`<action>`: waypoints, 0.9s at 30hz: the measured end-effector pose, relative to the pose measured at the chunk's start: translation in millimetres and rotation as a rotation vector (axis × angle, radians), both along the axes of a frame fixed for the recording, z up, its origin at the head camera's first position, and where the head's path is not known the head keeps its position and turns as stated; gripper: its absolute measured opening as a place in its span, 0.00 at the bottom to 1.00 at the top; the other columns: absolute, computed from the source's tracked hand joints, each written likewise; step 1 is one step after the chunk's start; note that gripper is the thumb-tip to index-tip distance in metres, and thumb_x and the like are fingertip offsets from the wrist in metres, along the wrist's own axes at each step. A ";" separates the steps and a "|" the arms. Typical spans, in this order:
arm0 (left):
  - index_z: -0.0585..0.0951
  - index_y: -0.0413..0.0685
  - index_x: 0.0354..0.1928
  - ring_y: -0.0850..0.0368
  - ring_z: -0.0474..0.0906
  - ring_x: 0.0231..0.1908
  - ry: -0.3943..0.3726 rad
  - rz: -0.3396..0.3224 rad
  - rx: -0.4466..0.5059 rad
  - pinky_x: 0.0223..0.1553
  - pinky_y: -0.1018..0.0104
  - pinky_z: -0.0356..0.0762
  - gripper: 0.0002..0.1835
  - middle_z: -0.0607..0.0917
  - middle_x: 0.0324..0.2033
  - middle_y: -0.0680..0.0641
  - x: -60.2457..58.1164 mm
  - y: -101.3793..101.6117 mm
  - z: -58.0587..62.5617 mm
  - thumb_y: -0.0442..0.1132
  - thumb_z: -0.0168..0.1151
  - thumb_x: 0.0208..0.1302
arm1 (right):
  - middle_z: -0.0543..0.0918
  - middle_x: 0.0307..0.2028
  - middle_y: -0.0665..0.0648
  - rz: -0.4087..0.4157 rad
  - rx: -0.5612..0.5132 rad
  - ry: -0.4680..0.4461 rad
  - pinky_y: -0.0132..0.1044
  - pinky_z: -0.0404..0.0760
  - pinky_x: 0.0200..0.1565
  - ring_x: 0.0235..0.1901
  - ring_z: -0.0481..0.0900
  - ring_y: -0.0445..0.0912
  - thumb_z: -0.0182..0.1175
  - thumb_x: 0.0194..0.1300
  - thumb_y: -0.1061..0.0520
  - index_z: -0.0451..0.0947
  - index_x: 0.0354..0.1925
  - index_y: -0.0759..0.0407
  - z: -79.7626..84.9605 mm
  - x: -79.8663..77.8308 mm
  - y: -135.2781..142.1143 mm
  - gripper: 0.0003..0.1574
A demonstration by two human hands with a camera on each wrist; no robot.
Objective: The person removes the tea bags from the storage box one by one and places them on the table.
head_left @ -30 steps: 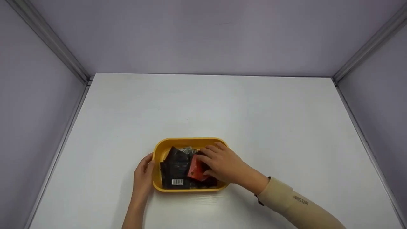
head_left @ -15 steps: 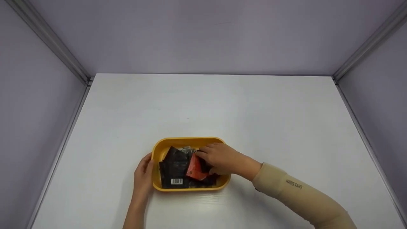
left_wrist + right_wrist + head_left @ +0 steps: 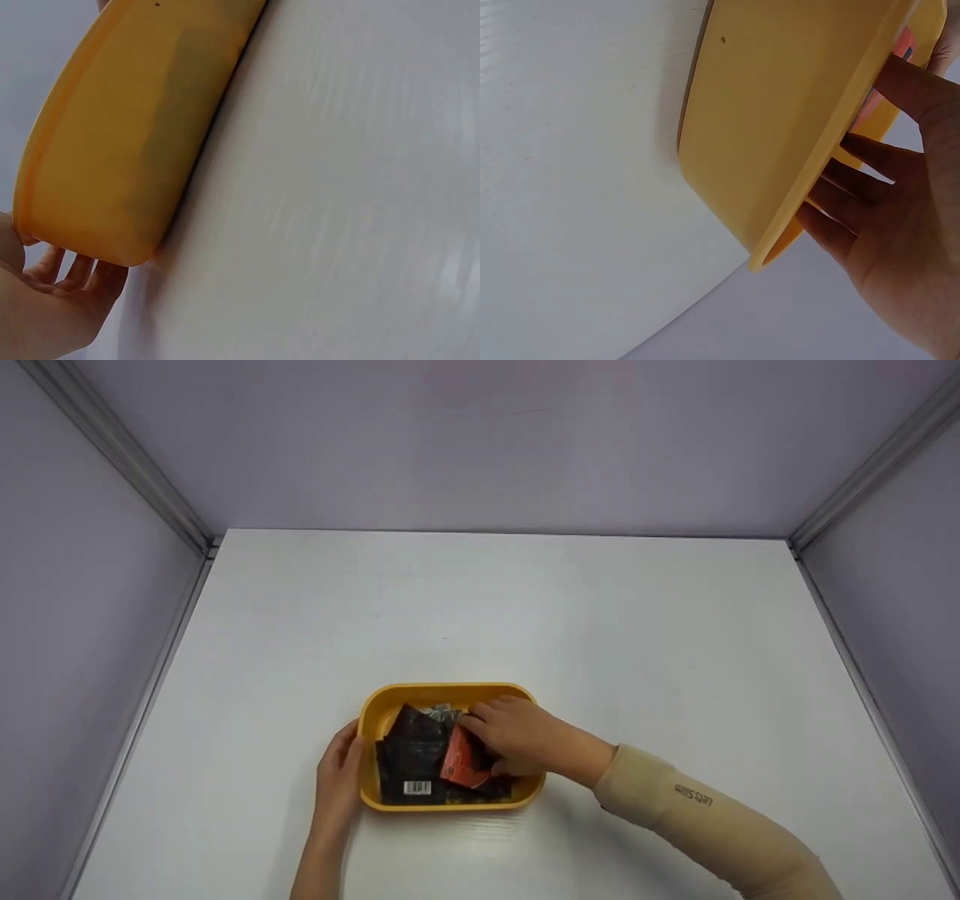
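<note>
The yellow tub stands near the table's front and contains flat packets. At its left end, my left hand holds on, thumb at the rim; in the left wrist view, the fingers meet the end wall below. My right hand reaches over the right end and grips a shiny red packet, index finger at its upper edge and thumb at its lower right. The packet's right part is hidden. Black packets lie beside and under it, one with a white barcode label.
A silvery crumpled wrapper shows at the tub's back wall. The white table is enclosed by grey panels at the back, left and right. A beige sleeve covers the right forearm.
My right hand has shifted slightly left and deeper into the tub, and the red packet has tilted and folded under it. In the last half second little moved; my left hand stays put.
</note>
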State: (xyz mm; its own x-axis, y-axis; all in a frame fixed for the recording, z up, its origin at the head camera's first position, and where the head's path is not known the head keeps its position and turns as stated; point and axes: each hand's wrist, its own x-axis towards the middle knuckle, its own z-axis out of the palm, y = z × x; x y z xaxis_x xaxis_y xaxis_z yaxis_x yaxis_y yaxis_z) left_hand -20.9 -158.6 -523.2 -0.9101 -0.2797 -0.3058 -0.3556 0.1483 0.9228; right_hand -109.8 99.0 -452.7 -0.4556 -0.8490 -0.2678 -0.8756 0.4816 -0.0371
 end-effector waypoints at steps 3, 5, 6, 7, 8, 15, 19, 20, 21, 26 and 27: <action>0.63 0.42 0.73 0.45 0.59 0.71 -0.007 0.002 -0.003 0.70 0.51 0.58 0.29 0.65 0.71 0.40 0.3 0.0 0.7 0.52 0.44 0.79 | 0.75 0.55 0.56 0.018 -0.006 0.022 0.41 0.72 0.60 0.51 0.75 0.47 0.69 0.59 0.36 0.66 0.70 0.59 2.8 2.2 -0.5 0.50; 0.63 0.43 0.73 0.45 0.58 0.71 -0.015 0.004 -0.004 0.70 0.51 0.58 0.29 0.65 0.71 0.40 0.6 -0.5 1.1 0.52 0.44 0.79 | 0.74 0.56 0.56 0.026 -0.016 0.034 0.41 0.72 0.60 0.52 0.75 0.48 0.68 0.59 0.35 0.66 0.70 0.59 5.4 3.4 -1.4 0.50; 0.63 0.43 0.73 0.45 0.58 0.71 -0.018 0.006 -0.002 0.70 0.51 0.58 0.29 0.65 0.71 0.41 0.9 -0.5 1.3 0.52 0.44 0.79 | 0.74 0.56 0.56 0.031 -0.024 0.037 0.41 0.72 0.60 0.52 0.75 0.48 0.68 0.59 0.35 0.66 0.70 0.58 7.1 3.9 -2.1 0.50; 0.63 0.43 0.73 0.45 0.58 0.71 -0.021 0.007 -0.002 0.70 0.51 0.58 0.29 0.65 0.71 0.41 1.2 -0.8 1.6 0.52 0.44 0.79 | 0.73 0.57 0.56 0.035 -0.035 0.039 0.41 0.72 0.61 0.53 0.74 0.48 0.68 0.59 0.35 0.66 0.70 0.58 8.8 4.1 -2.9 0.50; 0.64 0.43 0.73 0.45 0.58 0.71 -0.022 0.009 -0.002 0.70 0.52 0.58 0.29 0.65 0.71 0.41 1.6 -0.9 1.8 0.52 0.44 0.79 | 0.73 0.57 0.56 0.041 -0.047 0.040 0.41 0.71 0.61 0.53 0.74 0.48 0.68 0.60 0.35 0.66 0.70 0.58 10.6 4.3 -3.7 0.50; 0.64 0.43 0.73 0.46 0.59 0.71 -0.027 0.014 0.001 0.70 0.52 0.59 0.29 0.65 0.71 0.41 4.9 0.3 2.7 0.52 0.44 0.79 | 0.69 0.62 0.58 0.043 -0.140 -0.029 0.45 0.69 0.65 0.59 0.73 0.50 0.66 0.62 0.37 0.61 0.73 0.57 28.3 2.2 -5.8 0.50; 0.64 0.42 0.73 0.45 0.59 0.71 -0.004 0.010 0.001 0.70 0.52 0.58 0.29 0.65 0.71 0.40 6.1 0.5 2.5 0.51 0.44 0.79 | 0.67 0.65 0.59 0.027 -0.177 -0.046 0.46 0.69 0.65 0.60 0.72 0.50 0.65 0.64 0.37 0.59 0.74 0.55 38.0 -4.5 -4.2 0.50; 0.64 0.42 0.73 0.45 0.59 0.71 0.003 0.007 0.001 0.70 0.52 0.58 0.28 0.66 0.71 0.40 6.2 0.5 2.1 0.51 0.45 0.79 | 0.67 0.65 0.59 0.022 -0.188 -0.045 0.46 0.69 0.65 0.60 0.72 0.50 0.65 0.64 0.37 0.59 0.74 0.55 40.2 -7.0 -3.6 0.50; 0.63 0.42 0.73 0.45 0.60 0.70 0.010 0.005 0.002 0.70 0.52 0.58 0.28 0.66 0.71 0.40 6.4 0.6 1.8 0.50 0.45 0.79 | 0.67 0.65 0.60 0.016 -0.203 -0.046 0.45 0.69 0.65 0.60 0.72 0.50 0.65 0.64 0.38 0.59 0.74 0.55 42.3 -9.7 -3.0 0.49; 0.64 0.41 0.72 0.46 0.61 0.70 0.029 0.007 0.007 0.70 0.52 0.59 0.28 0.67 0.70 0.40 5.9 1.8 -0.2 0.49 0.45 0.79 | 0.66 0.66 0.62 -0.006 -0.274 -0.046 0.47 0.67 0.67 0.62 0.69 0.53 0.65 0.64 0.39 0.61 0.74 0.55 49.1 -28.2 2.1 0.48; 0.64 0.41 0.72 0.46 0.61 0.70 0.026 0.009 0.006 0.70 0.51 0.59 0.28 0.67 0.70 0.40 5.5 2.2 -0.8 0.49 0.45 0.79 | 0.65 0.67 0.62 -0.018 -0.290 -0.043 0.47 0.67 0.66 0.62 0.68 0.54 0.65 0.64 0.40 0.61 0.74 0.55 48.8 -33.8 4.0 0.48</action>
State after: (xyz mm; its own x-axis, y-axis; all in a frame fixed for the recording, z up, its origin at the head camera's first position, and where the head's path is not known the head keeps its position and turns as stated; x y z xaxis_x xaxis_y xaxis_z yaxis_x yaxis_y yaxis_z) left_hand -15.4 -156.4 -524.0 -0.9150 -0.2865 -0.2841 -0.3332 0.1394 0.9325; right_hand -143.6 103.0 -403.9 -0.4645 -0.8849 -0.0347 -0.8617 0.4607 -0.2126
